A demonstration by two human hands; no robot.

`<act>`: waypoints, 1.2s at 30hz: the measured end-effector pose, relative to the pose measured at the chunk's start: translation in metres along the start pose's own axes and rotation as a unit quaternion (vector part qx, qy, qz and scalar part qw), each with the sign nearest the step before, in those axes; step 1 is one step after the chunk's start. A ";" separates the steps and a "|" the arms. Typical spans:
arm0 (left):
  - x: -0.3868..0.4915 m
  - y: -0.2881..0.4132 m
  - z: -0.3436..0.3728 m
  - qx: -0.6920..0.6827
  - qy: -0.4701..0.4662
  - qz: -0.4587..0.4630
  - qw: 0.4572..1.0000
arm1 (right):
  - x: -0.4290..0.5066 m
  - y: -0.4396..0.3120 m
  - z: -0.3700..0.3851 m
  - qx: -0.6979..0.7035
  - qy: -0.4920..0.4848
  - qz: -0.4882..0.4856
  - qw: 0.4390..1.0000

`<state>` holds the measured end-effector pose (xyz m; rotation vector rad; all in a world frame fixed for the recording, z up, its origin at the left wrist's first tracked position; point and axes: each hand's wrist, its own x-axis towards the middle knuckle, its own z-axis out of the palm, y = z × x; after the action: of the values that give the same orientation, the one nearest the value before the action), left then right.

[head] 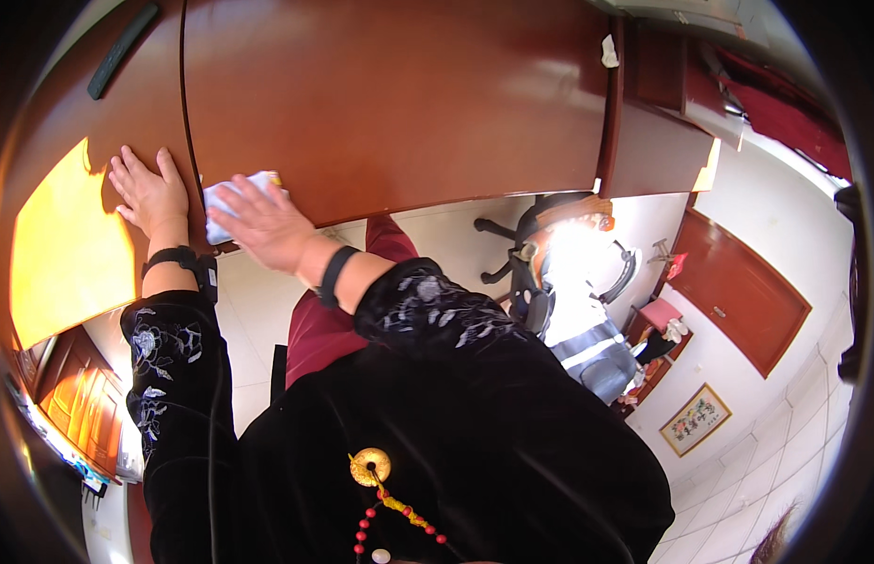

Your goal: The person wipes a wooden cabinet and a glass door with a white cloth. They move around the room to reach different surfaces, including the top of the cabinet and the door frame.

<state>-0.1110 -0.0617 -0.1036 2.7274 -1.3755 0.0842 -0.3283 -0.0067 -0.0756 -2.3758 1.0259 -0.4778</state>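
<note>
Before me stretches a reddish-brown wooden desk (395,106) with a dark seam on its left side. My left hand (151,194) rests palm down left of that seam, fingers spread, holding nothing. A folded light-blue and white cloth (218,206) lies at the desk's near edge, just right of the seam. My right hand (268,225) is over the cloth with its palm down and fingers extended, covering part of it; whether it grips the cloth cannot be told. Each wrist wears a black band.
A dark remote control (122,53) lies at the upper left. A crumpled white tissue (609,52) is near the desk's right end. Beyond the near edge stand an office chair (528,247) and a dark backpack (599,359). Sunlight falls on the desk's left part.
</note>
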 end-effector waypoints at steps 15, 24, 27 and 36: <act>0.003 0.000 0.002 -0.013 -0.011 -0.011 1.000 | -0.216 0.268 -0.207 -0.309 0.125 0.340 0.880; -0.001 0.003 -0.002 -0.003 -0.001 -0.008 1.000 | -0.134 0.335 -0.231 -0.296 0.214 0.562 0.742; -0.002 0.005 -0.005 -0.006 -0.004 -0.014 1.000 | -0.046 0.296 -0.185 -0.313 0.191 0.463 0.807; -0.004 0.005 -0.003 -0.013 -0.012 -0.019 1.000 | 0.101 0.090 -0.037 -0.077 0.032 0.147 0.986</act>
<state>-0.1169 -0.0610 -0.1002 2.7413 -1.3211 0.0313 -0.3316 -0.1466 -0.0852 -2.2961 1.4623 -0.3784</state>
